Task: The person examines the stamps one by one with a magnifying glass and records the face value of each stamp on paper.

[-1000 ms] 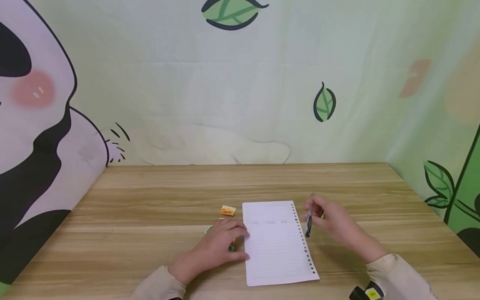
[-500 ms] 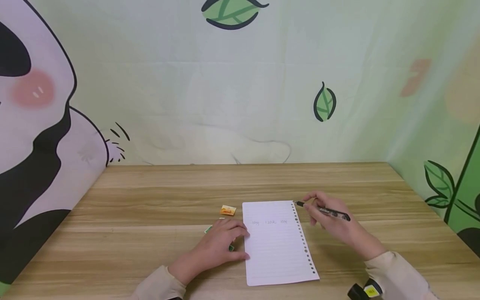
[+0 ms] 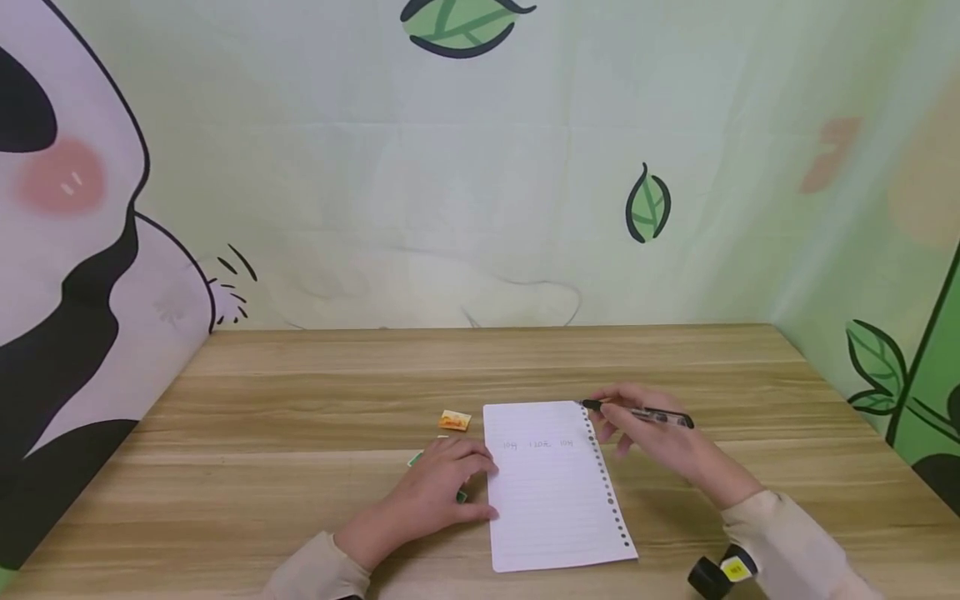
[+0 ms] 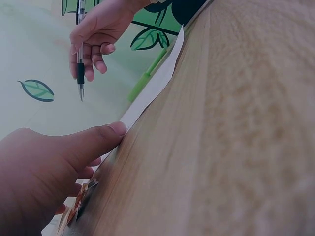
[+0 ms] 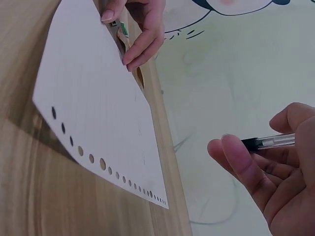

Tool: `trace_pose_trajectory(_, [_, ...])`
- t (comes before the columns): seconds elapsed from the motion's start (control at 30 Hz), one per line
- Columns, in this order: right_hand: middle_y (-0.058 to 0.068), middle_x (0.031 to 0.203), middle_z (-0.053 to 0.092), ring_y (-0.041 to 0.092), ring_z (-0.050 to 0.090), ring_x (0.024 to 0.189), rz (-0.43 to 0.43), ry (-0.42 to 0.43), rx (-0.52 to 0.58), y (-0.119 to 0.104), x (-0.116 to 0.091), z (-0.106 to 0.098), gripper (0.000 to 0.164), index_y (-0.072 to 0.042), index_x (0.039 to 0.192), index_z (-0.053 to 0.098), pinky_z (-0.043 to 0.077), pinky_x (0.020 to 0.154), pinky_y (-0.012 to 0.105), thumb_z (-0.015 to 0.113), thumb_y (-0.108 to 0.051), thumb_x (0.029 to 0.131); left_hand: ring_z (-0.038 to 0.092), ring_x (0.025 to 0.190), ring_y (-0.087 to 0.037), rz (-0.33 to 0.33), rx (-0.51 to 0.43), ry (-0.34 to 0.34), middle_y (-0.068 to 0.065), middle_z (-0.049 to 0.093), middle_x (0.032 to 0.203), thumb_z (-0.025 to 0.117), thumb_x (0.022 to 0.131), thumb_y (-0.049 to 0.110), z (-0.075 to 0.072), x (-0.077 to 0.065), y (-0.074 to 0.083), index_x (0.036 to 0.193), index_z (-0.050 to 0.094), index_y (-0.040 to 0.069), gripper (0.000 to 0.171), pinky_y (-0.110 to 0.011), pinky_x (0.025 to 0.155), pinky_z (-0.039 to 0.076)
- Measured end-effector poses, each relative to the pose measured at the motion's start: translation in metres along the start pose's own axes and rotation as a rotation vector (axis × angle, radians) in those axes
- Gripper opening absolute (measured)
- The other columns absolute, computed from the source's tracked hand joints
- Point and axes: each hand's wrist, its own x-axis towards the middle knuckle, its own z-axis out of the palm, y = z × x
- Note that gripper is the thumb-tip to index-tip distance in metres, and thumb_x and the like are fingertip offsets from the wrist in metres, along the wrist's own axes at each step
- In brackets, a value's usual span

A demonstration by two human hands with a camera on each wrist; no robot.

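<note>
A sheet of lined paper (image 3: 558, 517) with punched holes lies on the table, a row of handwriting near its upper part. My left hand (image 3: 438, 482) rests at its left edge, thumb and fingertips touching the paper. Partly under that hand are small green-marked pieces (image 3: 415, 458), mostly hidden. My right hand (image 3: 656, 433) pinches a pen (image 3: 660, 417) with a black grip above the paper's upper right corner. Its tip points left; in the left wrist view the pen (image 4: 80, 69) is clear of the paper.
A small orange packet (image 3: 455, 420) lies beyond my left hand. In the left wrist view a slender green object (image 4: 140, 84) shows behind the paper. The wooden table (image 3: 300, 383) meets a printed wall (image 3: 337, 183) at the back.
The pen has swung from pointing toward me to lying in a writing grip, tip to the left. My right hand has shifted slightly left; the left hand has stayed put.
</note>
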Motion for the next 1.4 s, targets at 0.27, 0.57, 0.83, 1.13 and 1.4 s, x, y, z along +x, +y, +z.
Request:
trace_pose_trajectory(0.27, [0.020, 0.088, 0.065, 0.024, 0.065, 0.078, 0.040, -0.014, -0.066, -0.005, 0.009, 0.001, 0.025, -0.001, 0.111, 0.060, 0.057, 0.060, 0.032, 0.058, -0.019, 0.095, 0.053, 0.118, -0.019, 0.002, -0.006, -0.001, 0.003, 0.062, 0.118, 0.076, 0.079, 0.042, 0.001, 0.000, -0.001, 0.108, 0.068, 0.015, 0.041, -0.043, 0.105, 0.041])
trace_pose_trajectory(0.57, [0.012, 0.075, 0.058, 0.021, 0.058, 0.062, 0.014, -0.044, -0.053, -0.014, 0.018, 0.010, 0.018, 0.001, 0.104, 0.057, 0.052, 0.052, 0.030, 0.057, -0.014, 0.094, 0.053, 0.117, -0.018, 0.014, 0.009, 0.009, 0.003, 0.062, 0.117, 0.076, 0.079, 0.043, 0.002, 0.000, -0.002, 0.108, 0.068, 0.015, 0.041, -0.042, 0.104, 0.041])
trace_pose_trajectory(0.83, [0.025, 0.098, 0.065, 0.018, 0.067, 0.076, 0.102, -0.106, 0.023, -0.018, 0.024, 0.029, 0.027, 0.006, 0.114, 0.055, 0.058, 0.058, 0.030, 0.051, -0.014, 0.098, 0.053, 0.115, -0.018, 0.015, 0.009, 0.016, 0.003, 0.063, 0.116, 0.077, 0.078, 0.042, 0.001, 0.000, -0.001, 0.107, 0.068, 0.015, 0.041, -0.041, 0.102, 0.042])
trace_pose_trajectory(1.13, [0.023, 0.088, 0.062, 0.023, 0.063, 0.072, 0.044, -0.106, 0.040, -0.011, 0.030, 0.057, 0.024, 0.001, 0.107, 0.058, 0.056, 0.054, 0.033, 0.058, -0.020, 0.095, 0.054, 0.114, -0.018, 0.017, 0.003, 0.013, 0.002, 0.063, 0.115, 0.076, 0.078, 0.043, -0.002, -0.001, -0.001, 0.107, 0.068, 0.015, 0.041, -0.041, 0.101, 0.042])
trace_pose_trajectory(1.4, [0.018, 0.078, 0.058, 0.015, 0.055, 0.055, 0.079, -0.029, 0.085, -0.003, 0.032, 0.077, 0.019, 0.000, 0.102, 0.058, 0.050, 0.048, 0.027, 0.060, -0.017, 0.093, 0.052, 0.117, -0.017, -0.008, -0.004, -0.016, 0.004, 0.062, 0.118, 0.074, 0.079, 0.046, -0.003, -0.001, -0.001, 0.110, 0.068, 0.016, 0.044, -0.040, 0.105, 0.040])
